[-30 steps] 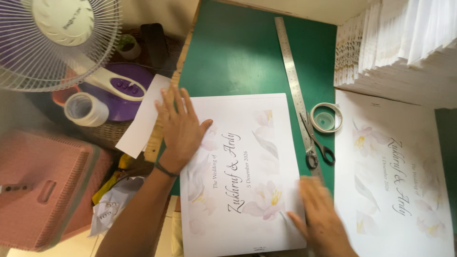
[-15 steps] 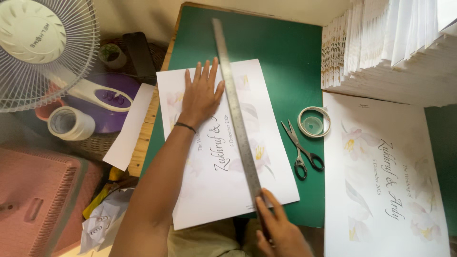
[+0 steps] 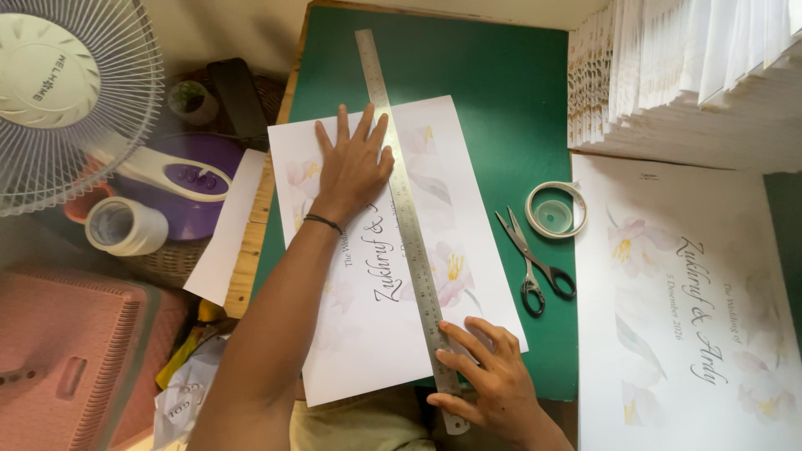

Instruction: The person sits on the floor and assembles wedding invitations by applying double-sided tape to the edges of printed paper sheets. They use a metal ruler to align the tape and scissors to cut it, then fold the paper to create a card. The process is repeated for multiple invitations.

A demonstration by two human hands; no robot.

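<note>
Left hand (image 3: 355, 163) flat, fingers spread on printed sheet (image 3: 368, 292), right hand (image 3: 489, 376) open, pressing steel ruler (image 3: 405, 217)

A small home craft or print-finishing workspace. A green cutting mat (image 3: 501, 92) covers the wooden table, with a long steel ruler (image 3: 407, 219), black-handled scissors (image 3: 535, 263), a tape roll (image 3: 555, 210) and tall stacks of white printed cards (image 3: 693, 71). A white-and-purple electric fan (image 3: 71, 92) stands beside it.
</note>
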